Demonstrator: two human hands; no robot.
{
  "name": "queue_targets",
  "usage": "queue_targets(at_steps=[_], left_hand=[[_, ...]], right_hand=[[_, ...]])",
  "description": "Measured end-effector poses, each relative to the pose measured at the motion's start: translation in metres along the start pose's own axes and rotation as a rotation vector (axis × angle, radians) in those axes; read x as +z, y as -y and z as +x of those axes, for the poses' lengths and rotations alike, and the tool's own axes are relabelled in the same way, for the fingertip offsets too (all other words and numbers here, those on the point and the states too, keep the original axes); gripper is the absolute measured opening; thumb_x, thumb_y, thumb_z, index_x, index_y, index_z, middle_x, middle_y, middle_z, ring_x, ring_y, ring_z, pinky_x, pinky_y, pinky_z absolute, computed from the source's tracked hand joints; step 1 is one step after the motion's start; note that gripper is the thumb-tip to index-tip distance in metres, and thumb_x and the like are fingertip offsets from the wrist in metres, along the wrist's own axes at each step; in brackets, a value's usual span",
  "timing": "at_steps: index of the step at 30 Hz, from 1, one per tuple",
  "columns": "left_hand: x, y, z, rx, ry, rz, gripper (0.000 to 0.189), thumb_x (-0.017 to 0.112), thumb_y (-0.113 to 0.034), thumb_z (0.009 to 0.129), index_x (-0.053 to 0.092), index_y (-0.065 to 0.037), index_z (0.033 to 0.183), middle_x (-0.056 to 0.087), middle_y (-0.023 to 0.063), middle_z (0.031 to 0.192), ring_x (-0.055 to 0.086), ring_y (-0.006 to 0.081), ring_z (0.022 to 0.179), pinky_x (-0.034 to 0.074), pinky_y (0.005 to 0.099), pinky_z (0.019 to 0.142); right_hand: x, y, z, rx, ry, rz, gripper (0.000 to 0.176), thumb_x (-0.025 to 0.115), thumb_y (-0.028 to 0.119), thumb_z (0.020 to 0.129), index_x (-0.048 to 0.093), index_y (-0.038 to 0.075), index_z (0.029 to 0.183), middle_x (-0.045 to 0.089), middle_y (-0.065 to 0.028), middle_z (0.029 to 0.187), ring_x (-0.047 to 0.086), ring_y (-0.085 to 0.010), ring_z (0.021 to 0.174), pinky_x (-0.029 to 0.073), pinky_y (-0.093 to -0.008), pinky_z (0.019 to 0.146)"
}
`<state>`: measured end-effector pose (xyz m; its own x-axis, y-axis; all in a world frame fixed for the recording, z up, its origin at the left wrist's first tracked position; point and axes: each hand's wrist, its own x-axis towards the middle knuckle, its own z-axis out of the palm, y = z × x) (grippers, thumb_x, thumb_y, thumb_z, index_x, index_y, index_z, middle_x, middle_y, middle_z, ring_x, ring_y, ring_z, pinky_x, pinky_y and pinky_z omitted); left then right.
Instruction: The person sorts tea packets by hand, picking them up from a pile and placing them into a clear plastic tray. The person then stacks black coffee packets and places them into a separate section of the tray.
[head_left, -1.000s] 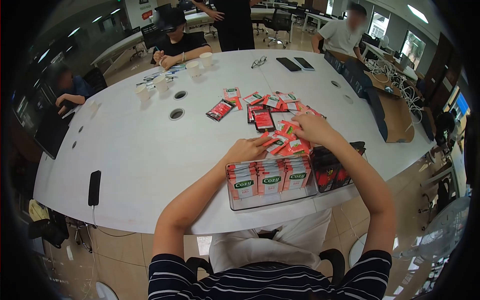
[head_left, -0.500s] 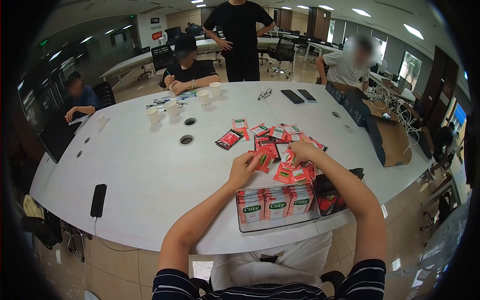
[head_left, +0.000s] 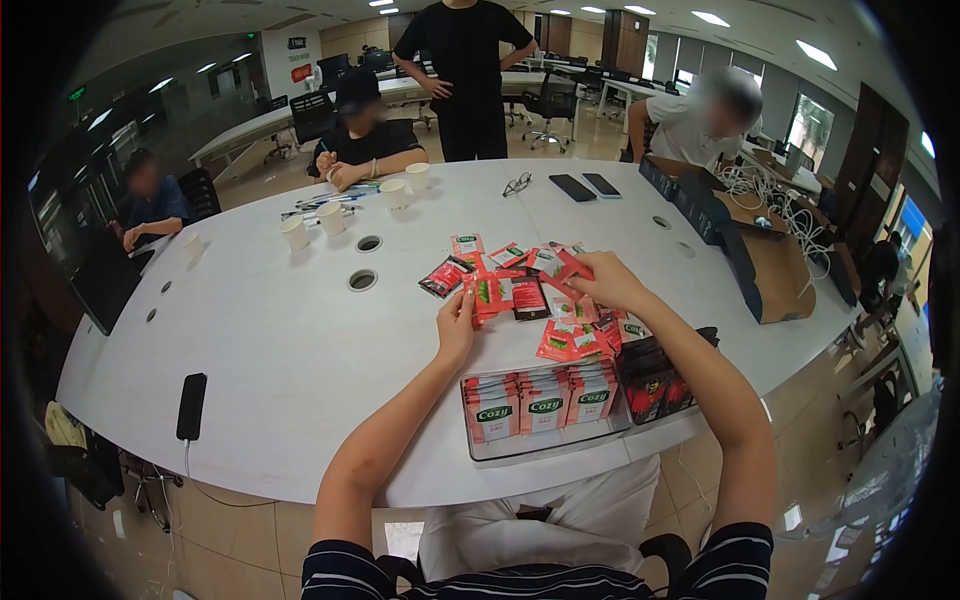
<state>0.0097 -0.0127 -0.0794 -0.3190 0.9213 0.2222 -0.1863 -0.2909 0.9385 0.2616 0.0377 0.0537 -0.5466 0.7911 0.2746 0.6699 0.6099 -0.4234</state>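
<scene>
L hand [head_left: 457,318] clamped on red sachet [head_left: 487,292] edge, prob. to keep its face visible; R hand [head_left: 607,280] pinching 2nd sachet [head_left: 571,268]. Clear tray [head_left: 548,452], closer to person than both hands, keeps Cozy pkts [head_left: 545,408] upright.

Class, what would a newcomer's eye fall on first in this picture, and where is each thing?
Probably the scattered red sachets mid-table, where the left hand and right hand each hold one. Next, the clear box of neatly filed Cozy sachets by the near edge. Then the tangled white cables at the right, by the open cardboard box.
</scene>
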Motion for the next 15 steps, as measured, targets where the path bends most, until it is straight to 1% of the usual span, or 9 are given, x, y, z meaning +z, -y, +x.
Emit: queue_targets(at_steps=[3, 6, 9, 11, 12, 15], left_hand=[[0.0, -0.001, 0.0, 0.019, -0.003, 0.008, 0.034, 0.047, -0.031, 0.099, 0.063, -0.001, 0.101, 0.063, 0.0025, 0.083, 0.062, 0.0082, 0.067, 0.054, 0.0234, 0.051], [0.001, -0.002, -0.001, 0.028, -0.002, 0.027, 0.035, 0.046, -0.032, 0.099, 0.062, -0.001, 0.103, 0.064, 0.0028, 0.085, 0.065, 0.0097, 0.07, 0.054, 0.0238, 0.051], [0.0, -0.002, -0.001, 0.016, 0.014, 0.049, 0.034, 0.046, -0.033, 0.099, 0.061, -0.002, 0.106, 0.065, 0.0023, 0.088, 0.066, 0.01, 0.073, 0.054, 0.0235, 0.053], [-0.001, -0.004, -0.002, -0.014, 0.037, 0.072, 0.034, 0.046, -0.034, 0.099, 0.06, -0.005, 0.109, 0.066, 0.0014, 0.092, 0.065, 0.0085, 0.076, 0.054, 0.0229, 0.057], [-0.001, -0.005, -0.002, -0.016, 0.038, 0.077, 0.034, 0.046, -0.034, 0.099, 0.06, -0.005, 0.109, 0.066, 0.0013, 0.092, 0.065, 0.0085, 0.076, 0.054, 0.0229, 0.057], [0.0, -0.007, -0.003, -0.017, 0.035, 0.079, 0.034, 0.046, -0.035, 0.099, 0.06, -0.005, 0.109, 0.066, 0.0013, 0.091, 0.066, 0.0088, 0.074, 0.054, 0.0229, 0.057]], right_hand=[[-0.007, 0.005, -0.008, -0.041, -0.079, 0.074, 0.024, 0.066, 0.018, 0.078, 0.068, 0.003, 0.096, 0.065, -0.0191, 0.076, 0.062, -0.036, 0.071, 0.047, -0.0406, 0.066], [-0.016, 0.015, -0.018, -0.091, -0.126, 0.082, 0.021, 0.065, 0.017, 0.079, 0.068, 0.002, 0.095, 0.064, -0.0195, 0.077, 0.061, -0.0365, 0.069, 0.046, -0.0402, 0.064], [-0.022, 0.025, -0.025, -0.029, -0.147, 0.114, 0.02, 0.065, 0.016, 0.08, 0.068, 0.002, 0.095, 0.065, -0.019, 0.076, 0.061, -0.0359, 0.069, 0.046, -0.0388, 0.064], [-0.022, 0.021, -0.026, -0.037, -0.133, 0.117, 0.021, 0.064, 0.011, 0.081, 0.066, -0.001, 0.098, 0.067, -0.0144, 0.078, 0.061, -0.022, 0.063, 0.048, -0.0319, 0.063], [-0.022, 0.019, -0.027, -0.041, -0.126, 0.12, 0.022, 0.064, 0.009, 0.081, 0.065, -0.002, 0.099, 0.068, -0.012, 0.079, 0.06, -0.015, 0.06, 0.048, -0.0285, 0.062], [-0.019, 0.024, -0.03, -0.074, -0.25, 0.247, 0.021, 0.061, 0.008, 0.081, 0.063, -0.004, 0.097, 0.069, -0.0126, 0.086, 0.062, -0.0155, 0.065, 0.051, -0.0288, 0.065]])
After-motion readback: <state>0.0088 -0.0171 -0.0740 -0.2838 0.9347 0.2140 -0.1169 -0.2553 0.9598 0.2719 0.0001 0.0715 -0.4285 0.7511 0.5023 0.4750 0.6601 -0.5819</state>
